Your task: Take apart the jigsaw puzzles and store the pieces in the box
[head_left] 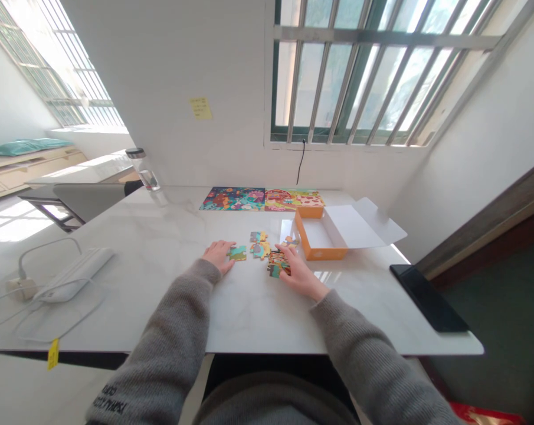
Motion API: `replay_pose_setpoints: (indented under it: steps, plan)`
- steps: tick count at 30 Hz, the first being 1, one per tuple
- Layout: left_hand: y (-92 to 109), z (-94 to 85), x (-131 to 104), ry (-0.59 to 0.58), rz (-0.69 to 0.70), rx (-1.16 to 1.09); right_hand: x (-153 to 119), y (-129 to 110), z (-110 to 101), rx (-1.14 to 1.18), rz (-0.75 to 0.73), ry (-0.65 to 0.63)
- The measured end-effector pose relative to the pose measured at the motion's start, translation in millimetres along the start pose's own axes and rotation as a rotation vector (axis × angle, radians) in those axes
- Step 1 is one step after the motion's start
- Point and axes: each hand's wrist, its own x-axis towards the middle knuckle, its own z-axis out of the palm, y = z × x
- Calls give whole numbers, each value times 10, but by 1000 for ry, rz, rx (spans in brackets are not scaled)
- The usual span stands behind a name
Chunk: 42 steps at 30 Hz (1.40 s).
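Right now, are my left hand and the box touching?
Apart. The head view shows pieces and bare table between the left hand and the box.

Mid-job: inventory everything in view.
Loose cardboard jigsaw pieces: several, multicoloured, centre
Layered jigsaw pile: one, multicoloured, centre
Rectangular picture sheets: two, multicoloured, table back
Open cardboard box: one, orange, table right
Flat slab device: one, black, right edge
Lidded bottle: one, clear, back left
Plastic power strip: one, white, left
Paper note: one, yellow, wall
Thin cable: one, black, wall
Barred windows: two, bright, behind
Glossy table: one, white, centre
Left hand: one, bare, at piece
Right hand: one, bare, on pile
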Motion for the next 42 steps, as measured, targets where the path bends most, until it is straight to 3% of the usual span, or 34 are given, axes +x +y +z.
replay_pose_setpoints:
  steps: [9,14,17,23,28,30,34,39,42]
  plan:
    - [-1,-53,20,6,-102,5,2,6,-5,-12,-2,-10]
    - [53,-53,16,51,-54,-278,5,23,1,-8,-1,-10]
    - [177,-13,-12,18,72,-575,11,43,-4,-11,7,-7]
    - [490,-22,-102,-60,160,-889,24,86,-7,4,54,16]
    - [797,51,-207,-297,221,-916,34,105,-9,34,45,13]
    - [907,105,-228,-330,233,-879,35,109,-16,52,42,9]
    - [1014,187,-205,-98,252,-615,34,82,-16,115,69,9]
    - [1010,254,-145,239,380,-362,57,-2,40,163,100,95]
    - [1016,329,-134,240,409,-392,79,-30,105,201,100,107]
